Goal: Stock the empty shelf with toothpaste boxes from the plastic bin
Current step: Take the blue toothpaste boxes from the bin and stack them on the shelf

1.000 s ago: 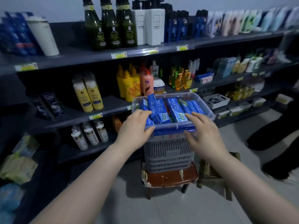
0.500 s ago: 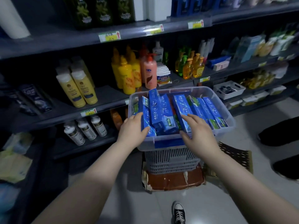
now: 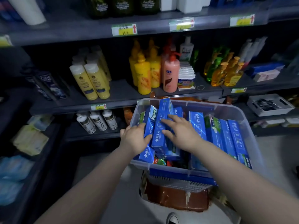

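A clear plastic bin (image 3: 234, 110) holds several blue toothpaste boxes (image 3: 197, 125), some upright, some lying flat. My left hand (image 3: 135, 140) is inside the bin's left end, its thumb and fingers curled round a tilted blue box (image 3: 151, 120). My right hand (image 3: 182, 135) lies beside it with fingers spread and straight, resting on the tall blue box (image 3: 160, 135) in the middle. A bare stretch of dark shelf (image 3: 120, 91) shows between the yellow bottles, just behind and left of the bin.
The bin sits on a grey basket (image 3: 178, 183) on a worn brown stool (image 3: 178, 199). Yellow bottles (image 3: 92, 81), a pink pump bottle (image 3: 170, 76) and white bottles (image 3: 98, 121) fill the shelves. A white tray (image 3: 270, 105) stands to the right. A shoe (image 3: 173, 219) shows below.
The view has come closer and tipped down. My right hand slid left from the bin's front onto the middle boxes. My left hand has curled round a box at the left end.
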A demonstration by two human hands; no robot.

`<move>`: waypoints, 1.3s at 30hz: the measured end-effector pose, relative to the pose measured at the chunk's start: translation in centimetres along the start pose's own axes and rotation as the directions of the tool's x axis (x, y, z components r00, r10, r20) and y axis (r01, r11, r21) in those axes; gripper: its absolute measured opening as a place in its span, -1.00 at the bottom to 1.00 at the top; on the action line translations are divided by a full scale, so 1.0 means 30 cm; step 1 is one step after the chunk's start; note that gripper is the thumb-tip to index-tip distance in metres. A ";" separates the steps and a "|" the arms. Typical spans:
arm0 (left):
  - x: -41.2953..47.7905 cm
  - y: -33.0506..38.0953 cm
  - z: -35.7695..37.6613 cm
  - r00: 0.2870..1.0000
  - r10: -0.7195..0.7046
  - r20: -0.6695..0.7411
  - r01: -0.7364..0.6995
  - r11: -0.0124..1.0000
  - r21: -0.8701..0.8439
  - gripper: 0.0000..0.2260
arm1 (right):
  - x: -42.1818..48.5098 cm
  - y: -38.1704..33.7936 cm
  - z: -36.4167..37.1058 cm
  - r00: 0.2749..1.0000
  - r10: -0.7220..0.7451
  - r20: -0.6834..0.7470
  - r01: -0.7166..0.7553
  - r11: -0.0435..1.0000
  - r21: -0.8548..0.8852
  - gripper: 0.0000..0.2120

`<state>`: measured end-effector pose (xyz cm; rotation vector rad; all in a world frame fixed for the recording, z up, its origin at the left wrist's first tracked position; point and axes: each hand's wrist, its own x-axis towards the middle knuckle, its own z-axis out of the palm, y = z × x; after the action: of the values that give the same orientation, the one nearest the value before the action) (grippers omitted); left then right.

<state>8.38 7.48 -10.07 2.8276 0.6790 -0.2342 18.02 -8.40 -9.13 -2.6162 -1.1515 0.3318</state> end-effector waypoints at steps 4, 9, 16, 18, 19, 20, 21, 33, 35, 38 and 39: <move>0.010 0.030 0.003 0.996 -0.079 0.049 0.079 0.997 -0.007 -0.42 | 0.056 0.048 -0.022 0.990 -0.130 0.049 0.136 0.979 -0.152 -0.39; 0.023 0.037 -0.015 0.975 -0.178 0.135 0.199 0.966 -0.165 -0.45 | 0.105 0.039 -0.039 0.956 -0.256 0.145 0.291 0.891 -0.348 -0.24; 0.014 0.056 -0.036 0.957 -0.261 0.129 0.289 0.903 -0.318 -0.69 | 0.166 0.085 -0.116 0.832 -0.550 0.080 0.519 0.717 -0.465 -0.47; 0.009 0.042 -0.057 0.953 -0.286 0.098 0.298 0.840 -0.453 -0.78 | 0.162 0.108 -0.153 0.818 -0.573 0.046 0.537 0.732 -0.419 -0.49; 0.001 0.034 -0.079 0.955 -0.287 0.079 0.283 0.791 -0.542 -0.83 | 0.156 0.115 -0.181 0.829 -0.560 0.015 0.525 0.768 -0.368 -0.51; -0.009 0.015 -0.104 0.956 -0.285 0.063 0.260 0.733 -0.628 -0.84 | 0.153 0.120 -0.213 0.845 -0.535 -0.028 0.504 0.811 -0.297 -0.53; -0.025 -0.006 -0.137 0.959 -0.279 0.047 0.230 0.671 -0.705 -0.82 | 0.149 0.118 -0.246 0.858 -0.507 -0.082 0.481 0.849 -0.218 -0.54; -0.520 -0.495 -0.398 0.843 -0.534 -0.064 0.078 0.239 -0.968 -0.86 | 0.177 -0.373 -0.306 0.890 -0.342 -0.303 0.448 0.783 0.432 -0.65; -0.658 -0.609 -0.405 0.799 -0.596 -0.077 0.070 0.220 -0.973 -0.85 | 0.159 -0.523 -0.263 0.871 -0.412 -0.268 0.490 0.770 0.408 -0.67; -0.877 -0.763 -0.410 0.724 -0.685 -0.080 0.081 0.200 -0.976 -0.83 | 0.126 -0.761 -0.182 0.838 -0.498 -0.224 0.546 0.750 0.374 -0.65; -0.952 -0.815 -0.412 0.701 -0.707 -0.092 0.080 0.206 -0.975 -0.84 | 0.114 -0.849 -0.152 0.825 -0.523 -0.215 0.565 0.747 0.351 -0.62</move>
<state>-26.82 19.61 3.32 1.4117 1.1993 0.7330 4.24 10.06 3.16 -1.8152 -1.5535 0.2656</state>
